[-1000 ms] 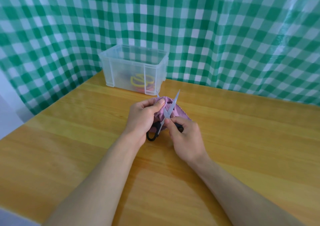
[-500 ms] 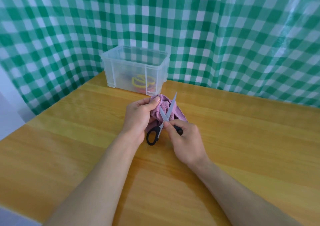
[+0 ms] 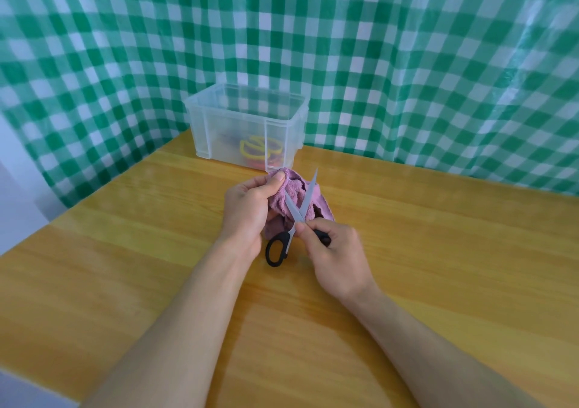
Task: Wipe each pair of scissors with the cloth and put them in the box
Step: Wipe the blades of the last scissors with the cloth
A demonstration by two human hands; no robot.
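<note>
We stretch both bare forearms forward, hands nearly touching. Our left hand [image 3: 247,210] curls around the cloth [image 3: 297,193], thumb on top. Our right hand [image 3: 336,252] pinches the scissors [image 3: 292,209] between thumb and forefinger.

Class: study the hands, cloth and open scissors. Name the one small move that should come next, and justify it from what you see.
Probably draw the purple cloth along the blade it meets, wiping it. The left hand pinches the cloth at one blade's tip. The right hand grips the black-handled scissors by a handle. The blades stand open, and the other blade is bare.
</note>
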